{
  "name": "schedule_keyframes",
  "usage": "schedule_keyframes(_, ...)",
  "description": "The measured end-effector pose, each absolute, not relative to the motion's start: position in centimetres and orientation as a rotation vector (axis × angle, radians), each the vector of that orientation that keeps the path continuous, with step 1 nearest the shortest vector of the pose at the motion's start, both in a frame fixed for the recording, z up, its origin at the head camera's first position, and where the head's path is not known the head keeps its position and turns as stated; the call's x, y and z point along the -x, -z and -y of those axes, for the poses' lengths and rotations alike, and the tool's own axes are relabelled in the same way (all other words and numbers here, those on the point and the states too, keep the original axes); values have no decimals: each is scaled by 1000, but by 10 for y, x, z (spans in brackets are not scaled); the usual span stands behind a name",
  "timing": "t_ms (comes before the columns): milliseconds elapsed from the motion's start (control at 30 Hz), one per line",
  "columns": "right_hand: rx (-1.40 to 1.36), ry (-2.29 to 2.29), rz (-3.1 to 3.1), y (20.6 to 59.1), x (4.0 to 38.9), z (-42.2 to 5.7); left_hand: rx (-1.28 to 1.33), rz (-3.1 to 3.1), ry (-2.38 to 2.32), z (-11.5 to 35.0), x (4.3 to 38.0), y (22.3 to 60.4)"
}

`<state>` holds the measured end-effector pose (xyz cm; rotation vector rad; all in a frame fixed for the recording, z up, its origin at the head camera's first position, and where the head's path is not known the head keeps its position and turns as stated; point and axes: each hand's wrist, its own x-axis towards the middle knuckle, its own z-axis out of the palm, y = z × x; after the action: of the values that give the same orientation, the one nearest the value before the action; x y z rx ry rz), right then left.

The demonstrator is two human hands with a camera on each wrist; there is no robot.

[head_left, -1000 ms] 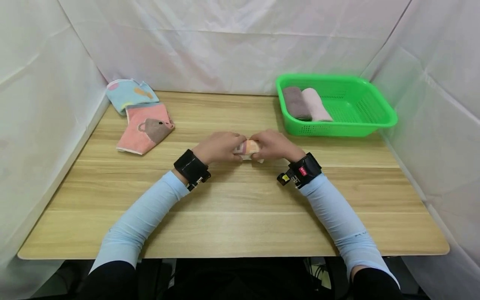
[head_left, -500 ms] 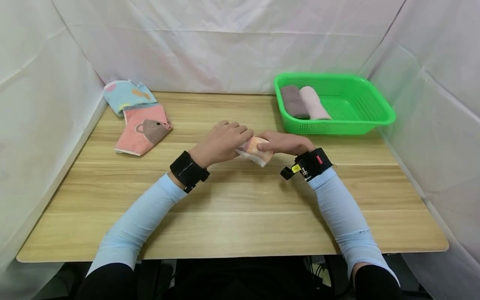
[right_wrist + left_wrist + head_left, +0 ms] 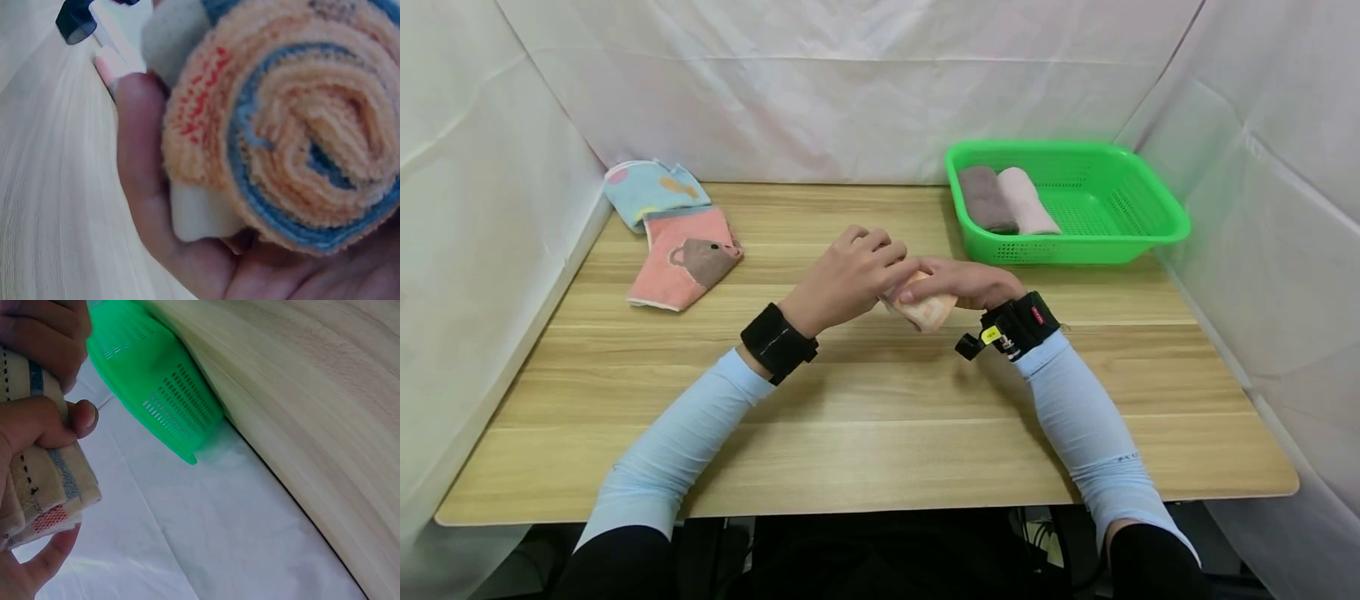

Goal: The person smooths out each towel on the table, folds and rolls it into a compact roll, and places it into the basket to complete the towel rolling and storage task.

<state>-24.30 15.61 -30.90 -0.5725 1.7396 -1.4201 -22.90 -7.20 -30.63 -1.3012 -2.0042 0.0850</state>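
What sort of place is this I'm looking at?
Probably a makeshift recording booth: white sheeting hangs behind and on both sides of a wood-grain table, and the person wears black wristbands.

White cloth walls (image 3: 820,100), wooden table (image 3: 880,454)

Rolled towel (image 3: 931,313) — partly hidden behind fingers (image 3: 898,272).

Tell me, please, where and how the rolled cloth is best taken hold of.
Grip the rolled cloth around its rounded side, right hand coming from the right: the right wrist view shows coiled layers at its end, so a wraparound hold would probably stop them unrolling, while pinching that end might pull them loose.
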Motion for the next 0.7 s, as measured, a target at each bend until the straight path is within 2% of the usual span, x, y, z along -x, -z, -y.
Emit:
schedule_keyframes(267, 588, 1511, -1635, 307, 240, -151, 1246, 1978, -64, 74, 236, 310)
schedule_keyframes(500, 566, 1463, -1884, 293, 238, -146, 1197, 1958, 10, 79, 240, 308)
schedule_keyframes(600, 592, 1475, -2052, 279, 239, -161, 1159, 1968, 68, 81, 242, 305)
schedule_keyframes(700, 443, 1716, -2156, 262, 243, -195, 1139, 1997, 153, 83, 243, 302)
